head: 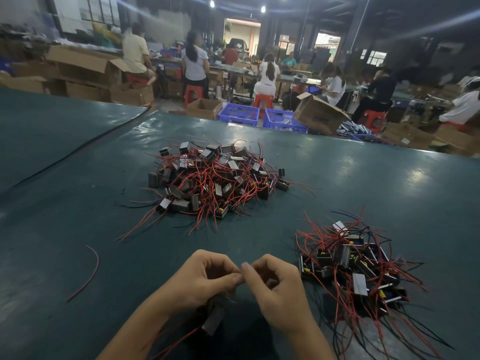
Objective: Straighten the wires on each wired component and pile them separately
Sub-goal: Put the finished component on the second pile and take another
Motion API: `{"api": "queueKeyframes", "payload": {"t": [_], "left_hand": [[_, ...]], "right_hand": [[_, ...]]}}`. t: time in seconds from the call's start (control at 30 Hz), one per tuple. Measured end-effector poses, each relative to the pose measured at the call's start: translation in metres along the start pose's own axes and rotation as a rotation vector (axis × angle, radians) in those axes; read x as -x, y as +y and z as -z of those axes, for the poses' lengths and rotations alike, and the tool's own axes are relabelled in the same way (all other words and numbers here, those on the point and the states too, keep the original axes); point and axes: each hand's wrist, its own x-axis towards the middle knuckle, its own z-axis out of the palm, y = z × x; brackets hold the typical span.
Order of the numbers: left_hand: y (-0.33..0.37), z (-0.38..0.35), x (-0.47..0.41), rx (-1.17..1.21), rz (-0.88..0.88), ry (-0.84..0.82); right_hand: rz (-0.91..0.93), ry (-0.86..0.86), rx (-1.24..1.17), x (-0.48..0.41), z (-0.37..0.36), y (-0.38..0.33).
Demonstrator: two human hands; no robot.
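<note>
1. The left hand (205, 279) and right hand (272, 287) met fingertip to fingertip, pinching what was probably a thin wire.
2. A wired component (214, 320) hung below the left hand; its body looked small, rigid and light, the leads springy, best gripped near their ends.
3. The tangled pile (215, 180) lay ahead on the table (78, 203), and the sorted pile (355, 268) lay right.

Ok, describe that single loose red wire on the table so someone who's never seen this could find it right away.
Start at the green table and find the big tangled pile of wired components in its middle. Look down and left of it, left of the left hand: the loose red wire lies there curved, alone, attached to no component.
</note>
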Motion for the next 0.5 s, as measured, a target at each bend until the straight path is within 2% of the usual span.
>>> {"api": "queueKeyframes", "payload": {"t": [0.2,0.27,0.33,0.43,0.5], "left_hand": [[-0.0036,-0.0027,-0.0013,-0.057,-0.002,0.053],[-0.0043,-0.0037,-0.0015,-0.064,0.0,0.053],[-0.0038,-0.0049,-0.002,-0.065,-0.005,0.064],[-0.0034,-0.006,-0.0036,-0.041,0.001,0.129],[-0.0035,-0.0059,-0.0039,-0.016,0.009,0.143]], "right_hand": [[-0.514,-0.098,-0.299,-0.0025,-0.0021,0.0009],[-0.597,-0.119,-0.332,-0.0018,-0.0048,0.0003],[-0.526,-0.065,-0.294,-0.0022,-0.0078,-0.0012],[-0.184,0.142,-0.052,-0.0009,-0.0091,0.002],[0.006,0.163,0.078,0.0003,-0.0088,0.0033]]}}
